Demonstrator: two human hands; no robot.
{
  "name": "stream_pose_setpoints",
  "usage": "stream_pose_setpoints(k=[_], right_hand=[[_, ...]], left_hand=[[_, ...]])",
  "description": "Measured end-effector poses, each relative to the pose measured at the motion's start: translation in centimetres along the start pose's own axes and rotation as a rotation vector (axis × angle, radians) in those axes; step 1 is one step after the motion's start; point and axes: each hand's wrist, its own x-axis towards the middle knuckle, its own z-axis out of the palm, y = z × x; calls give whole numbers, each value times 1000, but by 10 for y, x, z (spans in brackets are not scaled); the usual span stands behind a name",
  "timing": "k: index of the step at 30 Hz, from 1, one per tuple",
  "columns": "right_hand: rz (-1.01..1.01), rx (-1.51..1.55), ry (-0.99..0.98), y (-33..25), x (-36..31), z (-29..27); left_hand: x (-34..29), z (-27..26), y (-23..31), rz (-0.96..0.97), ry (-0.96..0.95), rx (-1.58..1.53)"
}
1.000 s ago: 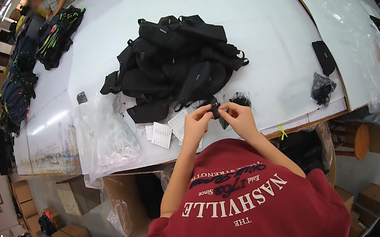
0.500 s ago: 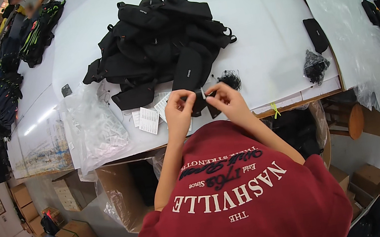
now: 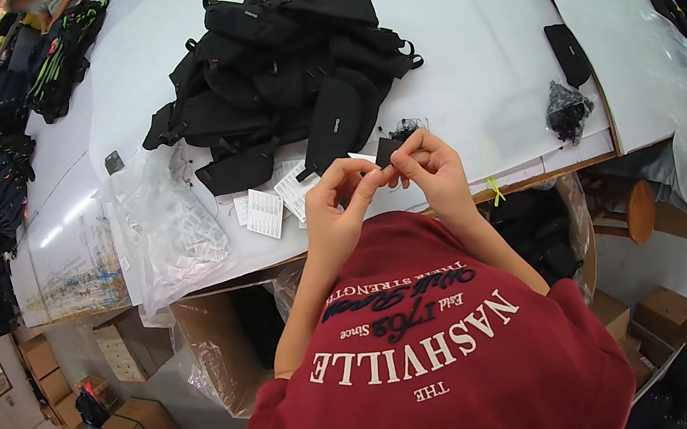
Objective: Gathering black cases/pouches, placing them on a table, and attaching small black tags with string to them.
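Observation:
My left hand point(image 3: 339, 203) and my right hand point(image 3: 437, 173) meet close to my chest at the table's front edge, fingertips nearly touching. A small black hang tag point(image 3: 388, 151) stands up from the pinched fingers of my right hand. My left thumb and forefinger are pressed together beside it; what lies between them is too small to make out. Just beyond sits a heap of black pouches point(image 3: 274, 71) with small loops, one long pouch point(image 3: 335, 123) reaching toward my hands. White printed cards point(image 3: 265, 213) lie left of my left hand. Black tag strings point(image 3: 404, 128) are bunched behind my right hand.
A clear plastic bag of white cards point(image 3: 169, 230) lies at the left. On the right are a wrapped black bundle point(image 3: 567, 113) and a single black pouch point(image 3: 568, 54). Dark goods point(image 3: 68, 61) line the far left, near another person. An open carton point(image 3: 221, 353) stands below the table edge.
My hands have come together and turned, and the black tag now points up between them. The long pouch's near end is no longer under my fingers.

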Motion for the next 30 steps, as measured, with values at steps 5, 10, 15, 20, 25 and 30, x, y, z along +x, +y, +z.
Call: stream_pose_setpoints(k=[5, 10, 15, 20, 25, 30], right_hand=[[-14, 15, 56, 1, -1, 7], [31, 56, 93, 4, 1, 9], [106, 165, 122, 6, 2, 10], [131, 192, 123, 4, 5, 11], [120, 165, 134, 4, 4, 11], [-231, -168, 265, 1, 1, 24]], left_hand=[[0, 5, 5, 55, 5, 165], [1, 8, 0, 60, 29, 194], [0, 13, -6, 56, 84, 146], [2, 13, -7, 29, 99, 123], [2, 13, -9, 12, 106, 137], [-1, 21, -14, 27, 158, 49]])
